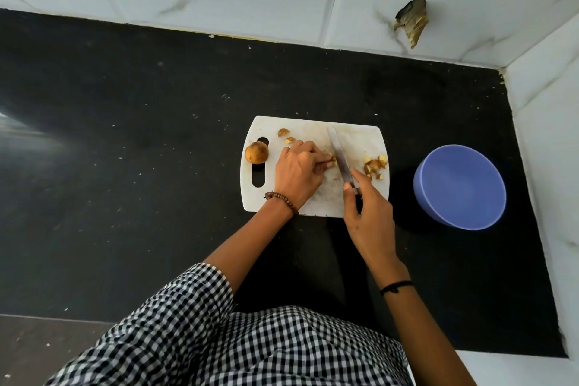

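Observation:
A white cutting board (354, 138) lies on the black counter. My left hand (297, 171) holds down a small piece of potato (332, 162) near the board's middle, fingers curled over it. My right hand (369, 213) grips the handle of a knife (340, 155), whose blade rests against that piece on its right side. A round brown potato half (256, 152) sits at the board's left by the handle slot. Cut chunks (375, 165) are piled at the right edge, and two small bits (285, 134) lie near the far edge.
A blue bowl (460, 186) with nothing visible in it stands on the black counter (125, 135) right of the board. White marble-look tiled walls close off the back and right side. A dried brown scrap (412, 20) sticks to the back wall.

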